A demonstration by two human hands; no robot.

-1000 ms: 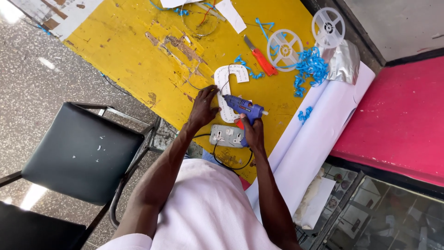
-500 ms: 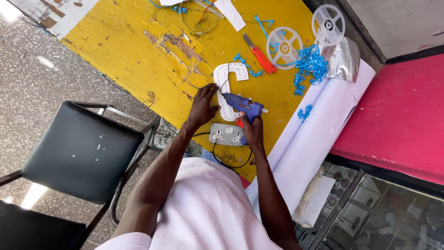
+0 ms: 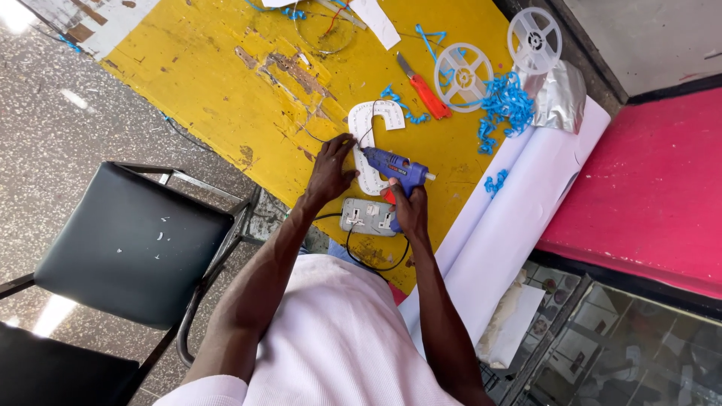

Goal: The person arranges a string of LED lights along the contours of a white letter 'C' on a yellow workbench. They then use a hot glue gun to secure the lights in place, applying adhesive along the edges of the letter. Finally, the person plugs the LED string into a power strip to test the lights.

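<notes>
A worn yellow-painted wooden table (image 3: 226, 90) is carrying the work, with a black padded metal-framed chair (image 3: 128, 248) standing beside it and a wide white paper roll (image 3: 519, 203) lying along its right edge. 2 white plastic reels (image 3: 464, 77) are sitting near the far end. The left hand (image 3: 331, 169) is pressing flat on a white curved letter-shaped cut-out (image 3: 368, 143), while the right hand (image 3: 410, 207) is gripping a blue glue gun (image 3: 395, 167), its nozzle touching the cut-out
</notes>
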